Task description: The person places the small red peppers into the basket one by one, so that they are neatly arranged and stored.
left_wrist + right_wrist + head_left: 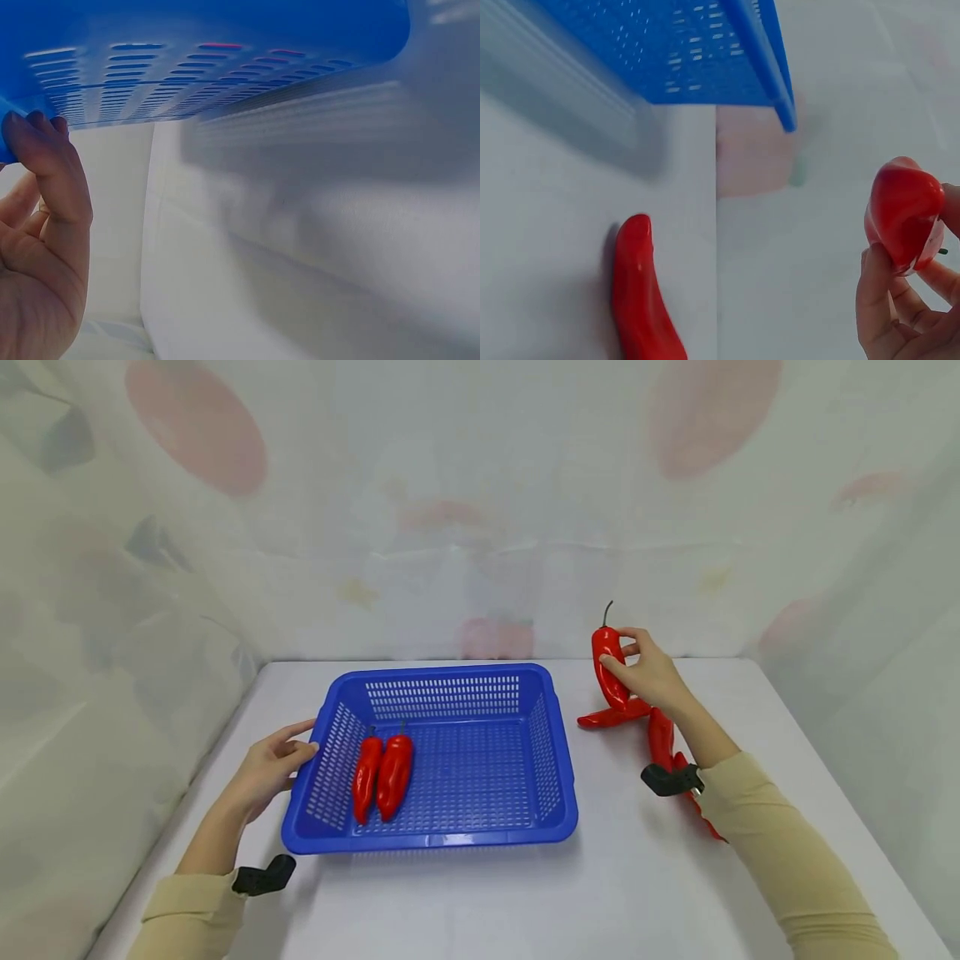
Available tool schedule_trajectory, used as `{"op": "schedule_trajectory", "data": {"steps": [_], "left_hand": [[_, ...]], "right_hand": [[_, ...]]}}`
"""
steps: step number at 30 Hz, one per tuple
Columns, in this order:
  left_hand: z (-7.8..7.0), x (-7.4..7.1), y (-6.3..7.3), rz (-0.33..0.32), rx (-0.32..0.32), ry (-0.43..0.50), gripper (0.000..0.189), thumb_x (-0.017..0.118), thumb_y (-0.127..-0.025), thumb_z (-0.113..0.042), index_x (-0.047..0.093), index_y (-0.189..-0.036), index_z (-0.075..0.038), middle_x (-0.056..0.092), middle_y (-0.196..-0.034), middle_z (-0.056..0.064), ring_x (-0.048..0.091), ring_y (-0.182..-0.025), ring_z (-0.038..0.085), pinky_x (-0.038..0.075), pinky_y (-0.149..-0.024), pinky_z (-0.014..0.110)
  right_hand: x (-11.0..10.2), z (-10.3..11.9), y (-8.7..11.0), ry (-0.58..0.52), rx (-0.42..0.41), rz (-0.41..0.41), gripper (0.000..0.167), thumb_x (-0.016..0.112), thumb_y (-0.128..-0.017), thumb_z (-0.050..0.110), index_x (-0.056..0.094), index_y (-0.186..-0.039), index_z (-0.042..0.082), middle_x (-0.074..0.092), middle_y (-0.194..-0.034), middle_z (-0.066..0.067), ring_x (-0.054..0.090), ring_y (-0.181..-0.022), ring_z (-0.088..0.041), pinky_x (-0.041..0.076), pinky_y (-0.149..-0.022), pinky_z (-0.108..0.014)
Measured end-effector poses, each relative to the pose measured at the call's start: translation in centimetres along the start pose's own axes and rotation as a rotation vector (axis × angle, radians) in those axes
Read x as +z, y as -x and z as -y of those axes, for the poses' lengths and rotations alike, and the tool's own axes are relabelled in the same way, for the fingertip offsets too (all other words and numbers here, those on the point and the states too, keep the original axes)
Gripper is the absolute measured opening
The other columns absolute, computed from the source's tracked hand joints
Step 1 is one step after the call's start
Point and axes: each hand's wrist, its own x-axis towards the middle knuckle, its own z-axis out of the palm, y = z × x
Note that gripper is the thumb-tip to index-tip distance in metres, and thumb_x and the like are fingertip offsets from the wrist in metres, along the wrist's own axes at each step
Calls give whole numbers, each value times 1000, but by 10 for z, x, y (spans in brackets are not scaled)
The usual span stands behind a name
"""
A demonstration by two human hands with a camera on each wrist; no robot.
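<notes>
In the head view my left hand (266, 768) grips the left rim of a blue plastic basket (435, 841), thumb over the edge. The left wrist view shows that hand (45, 225) at the slotted side wall. Two red chili peppers (395, 777) lie side by side in the basket's left part, stems pointing away. My right hand (648, 672) pinches another red chili pepper (609, 664) between thumb and fingers, its stem up, right of the basket. From the right wrist view its rounded end (904, 210) faces the camera.
Below and nearer than my right hand, three more red chili peppers lie on the white table (630, 893); one loose pepper (600, 719) points toward the basket. The right forearm partly covers the nearest pepper (708, 827). A printed curtain (570, 585) hangs behind the table.
</notes>
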Motion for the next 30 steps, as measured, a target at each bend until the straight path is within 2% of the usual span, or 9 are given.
{"op": "schedule_trajectory", "data": {"steps": [6,16,23,30], "left_hand": [[1,-1,-1,10,2,5,64,52,-93,-38,26,-146,-13,54,-110,21,64,-85,15,56,-75,37],[3,-2,-1,13,-4,2,64,52,-93,-38,26,-145,-13,56,-107,19,63,-84,16,56,-74,36],[3,-3,0,21,-2,10,66,53,-92,-38,26,-146,-12,56,-107,18,64,-84,15,56,-74,36],[3,-2,-1,20,0,7,67,53,-92,-40,25,-146,-13,55,-111,21,64,-85,15,56,-75,36]], "right_hand": [[10,19,-1,-71,-14,43,70,58,-89,38,21,-143,14,40,-130,-20,57,-100,-36,55,-74,-41],[32,49,1,-102,-52,79,67,60,-89,30,22,-141,12,42,-129,-18,59,-100,-34,57,-69,-37],[46,58,2,-123,-79,94,66,61,-88,30,23,-140,13,43,-128,-18,60,-97,-33,57,-68,-38],[57,63,1,-117,-113,114,65,59,-89,28,24,-143,16,44,-126,-18,60,-97,-32,57,-65,-34]]}}
